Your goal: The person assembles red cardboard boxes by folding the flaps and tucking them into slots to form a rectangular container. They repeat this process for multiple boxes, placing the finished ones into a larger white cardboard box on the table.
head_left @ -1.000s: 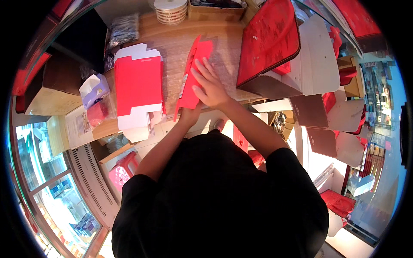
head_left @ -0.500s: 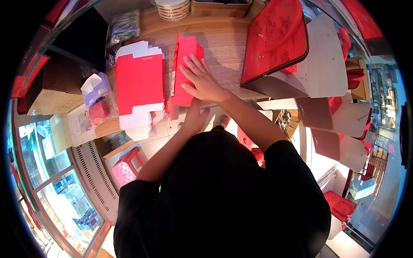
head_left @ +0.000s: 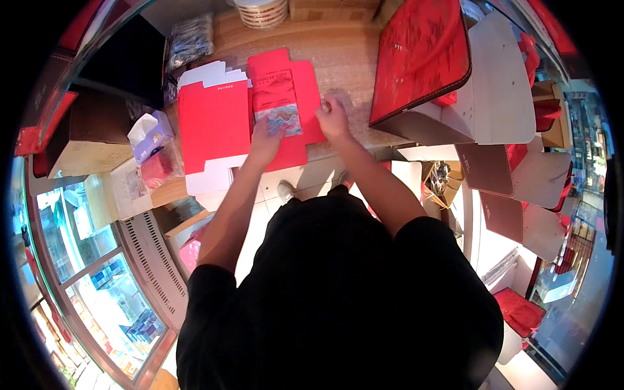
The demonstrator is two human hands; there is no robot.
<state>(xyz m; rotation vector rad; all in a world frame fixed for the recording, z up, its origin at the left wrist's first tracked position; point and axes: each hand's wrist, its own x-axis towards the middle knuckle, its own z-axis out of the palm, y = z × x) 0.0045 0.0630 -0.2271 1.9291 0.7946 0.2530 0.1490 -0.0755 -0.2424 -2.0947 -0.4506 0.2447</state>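
Both hands press flat, fingers spread, on the red box blank right of the flat stack: left hand, right hand. It looks light, thin, bendable; best taken by its edges.

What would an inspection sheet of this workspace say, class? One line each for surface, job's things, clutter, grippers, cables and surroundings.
Surface: wooden tabletop, largely covered.
Job's things: flat red carton blank with a picture panel, lying flat; stack of red blanks beside it on the left.
Clutter: tissue box, tape roll, large red box on the right.
Grippers: left hand and right hand both press on the flat blank.
Cables: nothing seen.
Surroundings: glass window at left, folded cardboard pieces at right.
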